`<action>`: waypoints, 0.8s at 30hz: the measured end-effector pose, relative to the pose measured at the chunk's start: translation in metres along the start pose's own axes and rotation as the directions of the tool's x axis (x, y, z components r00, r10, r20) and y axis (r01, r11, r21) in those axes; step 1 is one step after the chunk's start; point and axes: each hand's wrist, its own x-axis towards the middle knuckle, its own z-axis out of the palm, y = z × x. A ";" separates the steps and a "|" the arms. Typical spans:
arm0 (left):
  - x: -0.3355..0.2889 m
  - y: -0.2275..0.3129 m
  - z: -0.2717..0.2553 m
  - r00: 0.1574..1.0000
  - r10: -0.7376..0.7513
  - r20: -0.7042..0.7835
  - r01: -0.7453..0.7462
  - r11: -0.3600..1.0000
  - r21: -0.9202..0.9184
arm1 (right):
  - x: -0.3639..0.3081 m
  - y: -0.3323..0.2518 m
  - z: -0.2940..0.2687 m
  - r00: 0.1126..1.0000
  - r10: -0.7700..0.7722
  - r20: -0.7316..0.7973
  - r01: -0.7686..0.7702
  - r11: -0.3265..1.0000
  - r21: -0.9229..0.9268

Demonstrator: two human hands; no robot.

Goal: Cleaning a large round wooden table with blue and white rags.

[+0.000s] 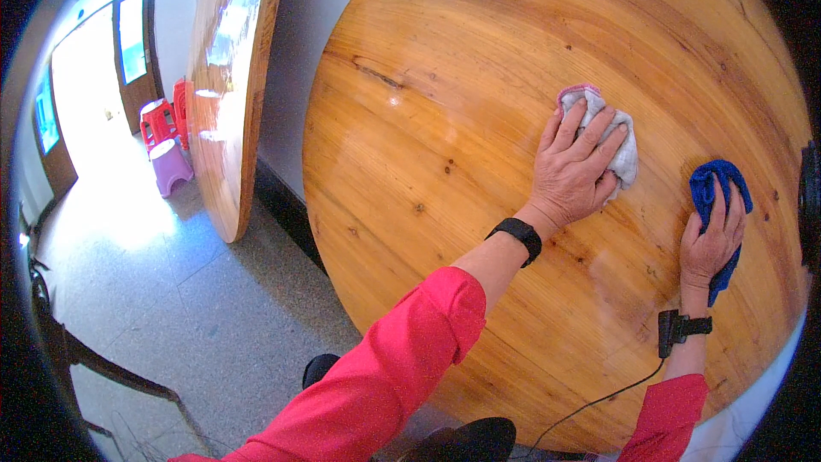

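Observation:
Across the right half of the view spreads a large round wooden tabletop (410,150) with a glossy, knotted grain. My left hand (575,167) presses a white cloth (626,158) with a pink edge against the wood, its fingers laid over the folds. Farther right, my right hand (711,244) grips a bunched dark blue cloth (704,181) on the same surface, and part of that cloth hangs out beside the wrist. Both hands cover part of their cloths. A black band (518,239) circles my left wrist.
A second round wooden top (224,94) stands on edge at left. Beyond it are a red plastic stool (158,122), a purple stool (171,167) and a bright doorway (90,90). A black cable (599,399) runs from the device (674,333) on my right wrist.

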 end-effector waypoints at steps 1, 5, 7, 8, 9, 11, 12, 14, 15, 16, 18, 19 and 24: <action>0.000 0.000 0.000 1.000 0.000 -0.001 0.000 1.000 -0.001 | 0.000 0.000 0.000 1.000 0.004 0.005 -0.004 1.000 -0.006; 0.000 0.000 0.000 1.000 -0.004 0.001 0.004 1.000 -0.003 | 0.000 0.000 0.000 1.000 0.013 0.006 -0.013 1.000 0.013; 0.000 0.000 0.000 1.000 -0.005 0.001 0.005 1.000 0.000 | 0.000 0.000 0.001 1.000 0.004 -0.003 -0.004 1.000 0.022; 0.000 0.000 0.000 1.000 -0.005 0.001 0.005 1.000 0.000 | 0.000 0.000 0.001 1.000 0.004 -0.003 -0.004 1.000 0.022; 0.000 0.000 0.000 1.000 -0.003 0.001 0.003 1.000 0.000 | 0.000 0.000 0.001 1.000 0.000 -0.007 0.001 1.000 0.018; 0.000 0.000 0.000 1.000 -0.002 0.001 0.002 1.000 -0.001 | -0.001 0.000 0.000 1.000 -0.006 -0.011 0.006 1.000 0.013; 0.000 0.000 0.000 1.000 -0.002 -0.001 0.002 1.000 -0.005 | -0.001 -0.001 0.000 1.000 0.001 -0.001 -0.001 1.000 0.013; 0.000 0.000 0.000 1.000 -0.001 -0.002 0.001 1.000 -0.008 | -0.001 -0.001 0.000 1.000 0.009 0.008 -0.009 1.000 0.013; 0.000 0.000 0.000 1.000 -0.002 -0.002 0.002 1.000 -0.013 | -0.002 -0.001 0.000 1.000 0.010 0.012 -0.010 1.000 0.013; 0.000 0.000 0.000 1.000 -0.003 -0.001 0.003 1.000 -0.017 | -0.002 -0.001 0.000 1.000 0.012 0.017 -0.012 1.000 0.013; 0.000 -0.001 0.000 1.000 -0.001 -0.004 0.001 1.000 -0.011 | -0.001 -0.002 -0.001 1.000 0.009 0.013 -0.009 1.000 0.018; 0.000 -0.001 0.000 1.000 0.001 -0.007 -0.001 1.000 -0.007 | 0.000 -0.003 -0.002 1.000 0.006 0.008 -0.006 1.000 0.022; 0.000 -0.001 0.000 1.000 0.001 -0.002 -0.001 1.000 -0.004 | -0.001 -0.003 0.000 1.000 0.007 -0.003 -0.007 1.000 0.027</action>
